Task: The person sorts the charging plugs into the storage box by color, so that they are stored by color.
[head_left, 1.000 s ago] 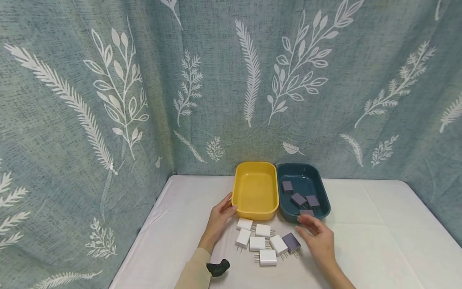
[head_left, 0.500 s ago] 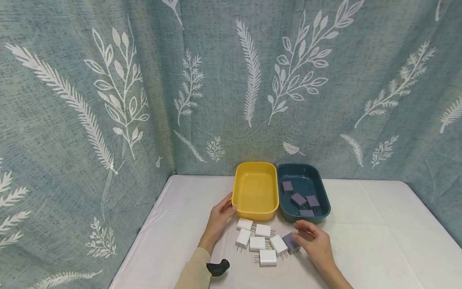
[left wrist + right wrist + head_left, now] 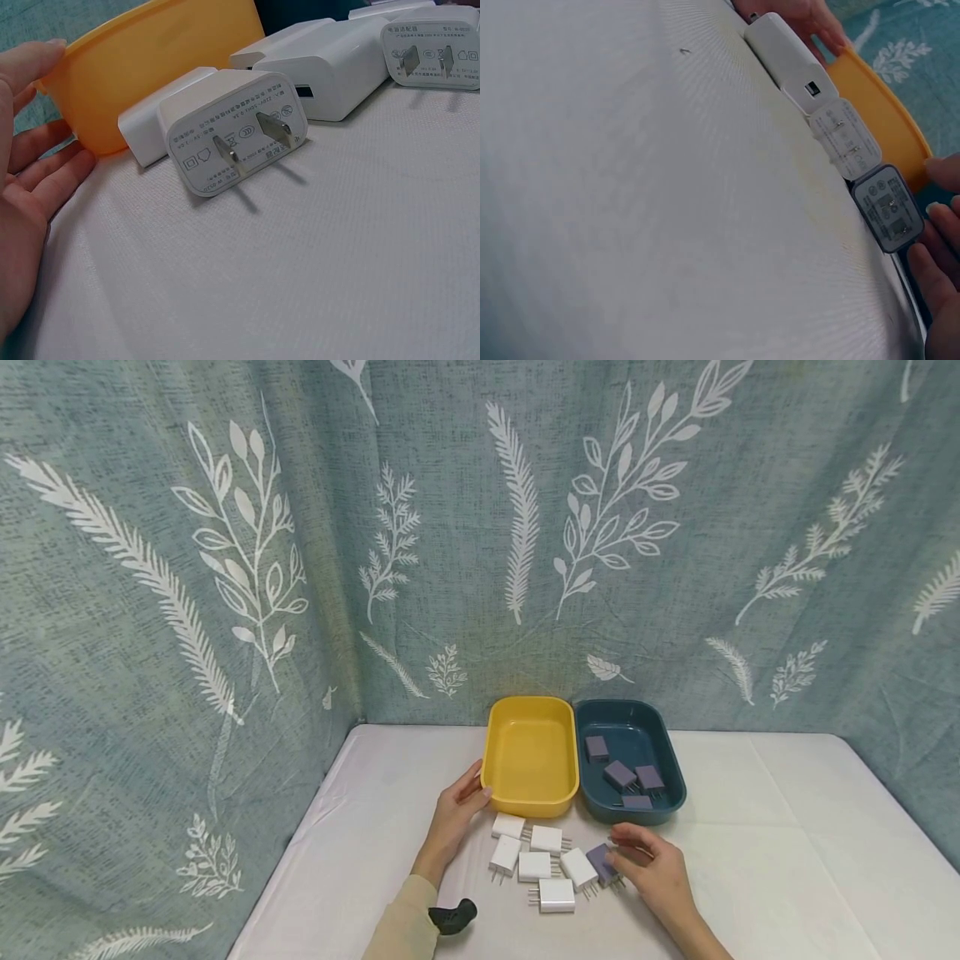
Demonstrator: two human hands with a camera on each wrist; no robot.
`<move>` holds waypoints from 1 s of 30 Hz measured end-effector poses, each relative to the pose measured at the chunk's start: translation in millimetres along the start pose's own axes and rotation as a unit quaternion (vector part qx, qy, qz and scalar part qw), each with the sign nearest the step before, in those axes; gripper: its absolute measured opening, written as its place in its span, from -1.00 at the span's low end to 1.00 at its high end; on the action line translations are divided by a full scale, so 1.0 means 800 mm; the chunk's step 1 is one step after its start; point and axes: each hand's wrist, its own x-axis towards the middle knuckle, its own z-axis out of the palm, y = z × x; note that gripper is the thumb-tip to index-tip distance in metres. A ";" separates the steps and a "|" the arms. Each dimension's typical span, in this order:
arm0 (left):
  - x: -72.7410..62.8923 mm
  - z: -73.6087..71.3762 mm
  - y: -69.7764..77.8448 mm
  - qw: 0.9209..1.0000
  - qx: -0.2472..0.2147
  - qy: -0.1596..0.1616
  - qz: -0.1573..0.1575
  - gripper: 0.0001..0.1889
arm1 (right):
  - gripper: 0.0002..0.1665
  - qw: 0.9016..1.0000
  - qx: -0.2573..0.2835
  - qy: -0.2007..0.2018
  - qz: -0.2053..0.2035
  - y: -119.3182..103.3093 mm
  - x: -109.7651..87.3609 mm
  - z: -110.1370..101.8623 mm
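In the head view my left hand (image 3: 455, 810) touches the front left corner of a yellow tray (image 3: 530, 810), thumb at its rim. The left wrist view shows that hand's straight fingers (image 3: 64, 176) against the tray's outer wall. My right hand (image 3: 660, 868) is over a purple charger plug (image 3: 600, 862) on the table, its thumb against the plug and a gap up to the forefinger. In the right wrist view the fingers (image 3: 934, 274) lie beside that dark plug (image 3: 889, 208), prongs facing the camera. Several white charger plugs (image 3: 535, 867) lie between the hands.
A dark blue tray (image 3: 678, 777) stands right of the yellow one, with several purple plugs (image 3: 620, 775) inside. A black strap piece (image 3: 453, 917) sits at the left wrist. White cloth covers the table (image 3: 780, 843), and a leaf-patterned curtain (image 3: 450, 568) hangs behind.
My right hand has moved down from the blue tray's front edge to the purple plug on the table. The left hand stays at the yellow tray.
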 end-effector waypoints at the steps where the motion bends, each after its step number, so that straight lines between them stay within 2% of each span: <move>1: 0.000 0.000 0.000 1.000 0.000 0.001 -0.001 -0.36 | -0.48 1.000 0.000 -0.001 0.002 0.000 0.000 0.000; 19: -0.002 0.002 0.003 1.000 0.026 0.012 -0.008 -0.36 | -0.34 0.999 -0.017 -0.029 0.006 0.004 -0.002 0.004; 30: 0.000 0.001 0.000 1.000 0.026 0.015 -0.008 -0.37 | -0.24 0.999 -0.004 -0.049 0.010 0.006 -0.003 0.003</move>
